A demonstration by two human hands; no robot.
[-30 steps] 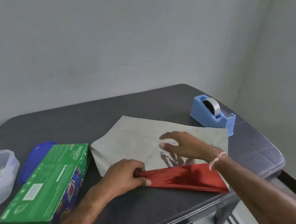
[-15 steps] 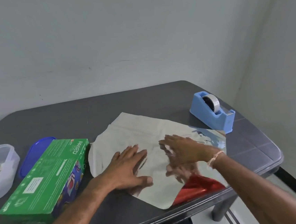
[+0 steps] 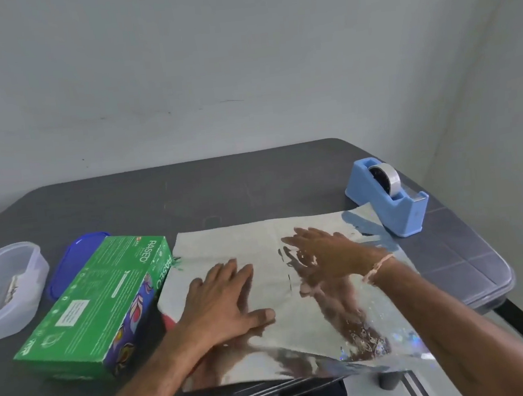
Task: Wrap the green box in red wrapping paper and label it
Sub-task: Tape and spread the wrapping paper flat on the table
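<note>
— Two hands lie flat on the sheet. Our left hand point(image 3: 222, 300) and right hand point(image 3: 326, 252) are both spread, palms down, pinching nothing. They press on the wrapping paper point(image 3: 258, 239), which lies silver side up on the table point(image 3: 189, 192).

— And the green box point(image 3: 98, 303)?

— It is off the paper, just beside its left edge, lying on a broad face and not yet wrapped.

— So what worries us?

— The near edge. It overhangs the table's front and lifts a little. If we push toward ourselves, we judge the slick foil could slide off.

— Creases too?

— Likely. If we press hard, wrinkles could set in the foil and show on the red side.

— The far right corner?

— It sits against the tape dispenser point(image 3: 388, 204). Smoothing that way may buckle it.

— And fetching the box?

— Dragging it could shove the sheet askew, so we had better lift it.
</note>
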